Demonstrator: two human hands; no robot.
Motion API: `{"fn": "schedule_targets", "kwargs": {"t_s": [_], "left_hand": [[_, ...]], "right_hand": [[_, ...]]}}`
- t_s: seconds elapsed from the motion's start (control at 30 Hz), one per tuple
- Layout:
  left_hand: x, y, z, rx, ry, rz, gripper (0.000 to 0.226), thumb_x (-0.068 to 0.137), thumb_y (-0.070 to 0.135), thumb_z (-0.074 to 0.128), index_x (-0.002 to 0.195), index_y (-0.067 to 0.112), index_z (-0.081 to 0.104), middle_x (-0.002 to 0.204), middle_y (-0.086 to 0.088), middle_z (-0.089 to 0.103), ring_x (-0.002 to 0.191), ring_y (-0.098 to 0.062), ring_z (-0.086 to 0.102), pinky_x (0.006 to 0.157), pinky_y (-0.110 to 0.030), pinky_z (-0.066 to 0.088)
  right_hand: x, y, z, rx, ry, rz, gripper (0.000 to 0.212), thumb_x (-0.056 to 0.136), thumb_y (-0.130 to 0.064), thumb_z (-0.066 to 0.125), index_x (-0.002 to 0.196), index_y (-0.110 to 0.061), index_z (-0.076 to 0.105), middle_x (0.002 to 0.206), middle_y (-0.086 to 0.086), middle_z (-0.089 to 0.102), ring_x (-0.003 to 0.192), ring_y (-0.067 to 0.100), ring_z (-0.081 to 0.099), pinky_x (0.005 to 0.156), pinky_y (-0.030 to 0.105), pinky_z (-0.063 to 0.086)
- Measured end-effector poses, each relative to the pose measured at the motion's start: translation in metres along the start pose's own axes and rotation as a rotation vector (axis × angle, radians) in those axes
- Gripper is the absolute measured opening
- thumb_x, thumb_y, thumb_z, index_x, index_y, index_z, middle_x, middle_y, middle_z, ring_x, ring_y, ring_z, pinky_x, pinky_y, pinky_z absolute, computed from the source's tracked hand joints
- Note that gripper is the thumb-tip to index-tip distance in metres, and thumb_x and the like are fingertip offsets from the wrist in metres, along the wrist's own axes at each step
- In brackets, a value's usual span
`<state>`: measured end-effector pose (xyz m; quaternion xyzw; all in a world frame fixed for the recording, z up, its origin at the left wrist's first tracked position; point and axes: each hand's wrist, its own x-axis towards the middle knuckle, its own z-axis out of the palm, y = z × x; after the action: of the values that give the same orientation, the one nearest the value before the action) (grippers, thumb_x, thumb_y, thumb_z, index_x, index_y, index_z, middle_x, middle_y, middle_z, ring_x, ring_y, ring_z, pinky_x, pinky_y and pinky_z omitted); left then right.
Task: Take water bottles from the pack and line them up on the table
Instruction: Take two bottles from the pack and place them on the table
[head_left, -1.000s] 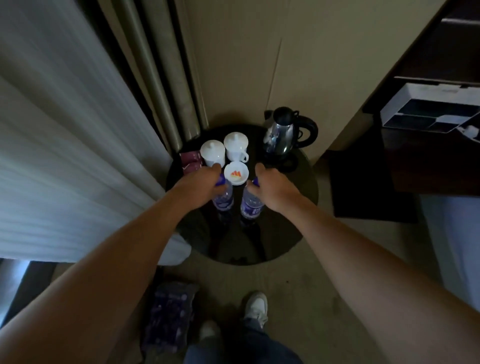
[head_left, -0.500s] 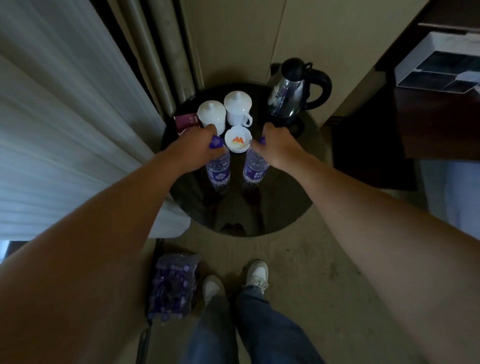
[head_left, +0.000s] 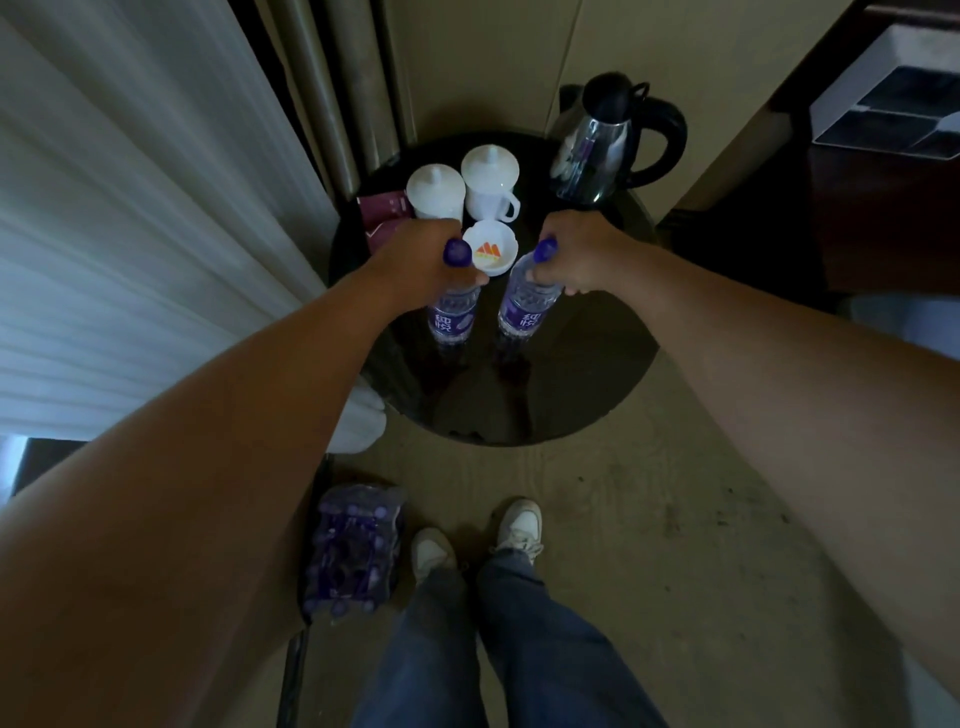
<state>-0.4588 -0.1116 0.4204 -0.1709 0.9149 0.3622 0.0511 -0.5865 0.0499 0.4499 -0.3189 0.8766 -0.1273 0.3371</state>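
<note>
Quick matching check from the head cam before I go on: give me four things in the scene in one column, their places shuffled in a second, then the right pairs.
Things:
1. kettle
2. bottle pack
3. left bottle
4. small white dish

Places:
A. on the floor by the shoes
B. back right edge of the round table
C. gripped by the left hand
D. between the two purple bottle caps

Pairs: 1-B, 2-A, 3-C, 4-D

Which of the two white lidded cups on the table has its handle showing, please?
The right-hand lidded cup, nearer the kettle; its handle sticks out, while the left cup shows none.
</note>
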Motion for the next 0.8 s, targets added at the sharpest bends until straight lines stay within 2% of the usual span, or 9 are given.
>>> {"fn": "schedule_targets", "kwargs": {"t_s": [0.1,0.2,0.3,0.37,0.43,0.5,0.57,0.67,0.8], "left_hand": [[0.001,-0.002,0.003,0.040,0.062,-0.055,0.047,0.069,0.045,0.076,0.082,0.006,0.053,0.084,-0.013,0.060,0.079,-0.028,0.058,0.073,-0.043,0.048],[0.001,-0.005,0.011,0.079,0.099,-0.056,0.049,0.068,0.050,0.075,0.083,0.012,0.047,0.081,-0.007,0.055,0.074,-0.024,0.053,0.064,-0.036,0.042],[0.002,-0.006,0.018,0.011,-0.013,0.001,0.058,0.066,0.036,0.081,0.104,0.011,0.046,0.095,-0.007,0.056,0.089,-0.024,0.055,0.072,-0.034,0.044],[0.003,-0.010,0.020,-0.044,-0.032,0.018,0.066,0.067,0.024,0.081,0.120,0.011,0.044,0.110,-0.010,0.058,0.100,-0.025,0.055,0.081,-0.034,0.045],[0.004,-0.012,0.017,-0.103,0.002,0.012,0.052,0.067,0.021,0.080,0.110,0.013,0.051,0.101,-0.002,0.059,0.095,-0.020,0.056,0.078,-0.029,0.042],[0.006,-0.013,0.015,-0.125,-0.006,0.000,0.032,0.066,0.020,0.080,0.084,0.019,0.054,0.080,0.007,0.058,0.083,-0.017,0.058,0.067,-0.023,0.039],[0.005,-0.013,0.010,-0.127,-0.008,0.014,0.032,0.065,0.020,0.080,0.070,0.025,0.049,0.069,0.011,0.054,0.073,-0.015,0.057,0.059,-0.021,0.037],[0.006,-0.011,-0.006,-0.167,0.004,-0.013,0.030,0.062,0.025,0.083,0.071,0.021,0.055,0.070,0.006,0.059,0.069,-0.012,0.057,0.061,-0.027,0.044],[0.023,0.017,-0.062,-0.147,-0.054,0.024,0.025,0.060,0.028,0.084,0.066,0.022,0.061,0.065,0.009,0.060,0.062,-0.003,0.056,0.052,-0.018,0.042]], "right_hand": [[0.000,-0.002,0.002,-0.012,0.029,-0.002,0.036,0.084,-0.026,0.068,0.108,-0.007,0.051,0.097,0.017,0.063,0.071,0.028,0.068,0.061,0.037,0.054],[0.001,-0.002,0.007,-0.037,0.033,0.033,0.047,0.086,-0.035,0.064,0.118,-0.008,0.044,0.106,0.015,0.057,0.070,0.026,0.064,0.051,0.030,0.047],[0.001,-0.002,0.015,-0.066,0.001,0.054,0.076,0.079,-0.035,0.072,0.138,-0.017,0.028,0.124,0.015,0.048,0.098,0.034,0.061,0.069,0.040,0.054],[0.001,-0.001,0.018,-0.029,0.044,0.081,0.082,0.070,-0.022,0.080,0.138,-0.019,0.034,0.133,0.014,0.045,0.111,0.036,0.053,0.082,0.046,0.054],[0.004,-0.004,0.019,-0.007,0.101,0.132,0.074,0.065,-0.015,0.081,0.130,-0.019,0.046,0.127,0.012,0.050,0.109,0.033,0.054,0.083,0.045,0.055],[0.007,-0.008,0.021,0.055,0.131,0.157,0.063,0.065,-0.014,0.080,0.122,-0.014,0.053,0.121,0.011,0.054,0.104,0.029,0.056,0.081,0.041,0.056],[0.008,-0.013,0.024,0.148,0.157,0.156,0.055,0.069,-0.012,0.078,0.119,-0.009,0.057,0.119,0.011,0.055,0.100,0.024,0.056,0.072,0.032,0.053],[0.004,-0.020,0.015,0.160,0.144,0.135,0.055,0.066,-0.012,0.081,0.117,-0.010,0.060,0.110,0.009,0.056,0.092,0.018,0.054,0.063,0.025,0.045],[0.004,-0.051,-0.044,0.155,0.109,0.096,0.048,0.058,-0.011,0.086,0.100,-0.002,0.066,0.094,0.015,0.064,0.083,0.024,0.062,0.065,0.036,0.058]]}}
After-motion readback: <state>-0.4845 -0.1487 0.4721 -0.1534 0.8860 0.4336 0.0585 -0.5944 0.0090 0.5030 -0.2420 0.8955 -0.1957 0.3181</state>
